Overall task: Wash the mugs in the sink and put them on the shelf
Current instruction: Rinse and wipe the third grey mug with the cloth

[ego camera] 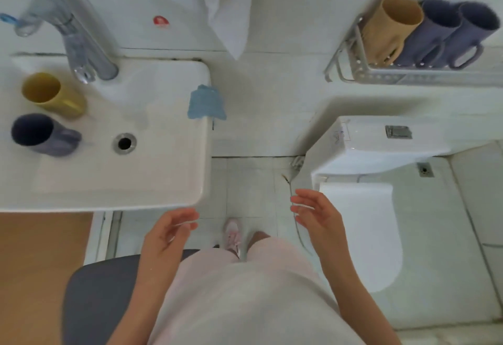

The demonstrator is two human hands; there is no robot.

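Partly blurred, the navy mug (pixel 40 135) lies in the sink (pixel 163 170).

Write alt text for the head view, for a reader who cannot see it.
A person's open, empty left hand and right hand hover between a sink and a toilet. A yellow mug and a dark blue mug are in the sink; a tan mug and two purple mugs sit on the wall shelf.

Blue cloth (pixel 206 103), left; hanging white towel (pixel 228 4), top; toilet (pixel 362 236) with lid closed, right; grey stool (pixel 100 295), bottom.
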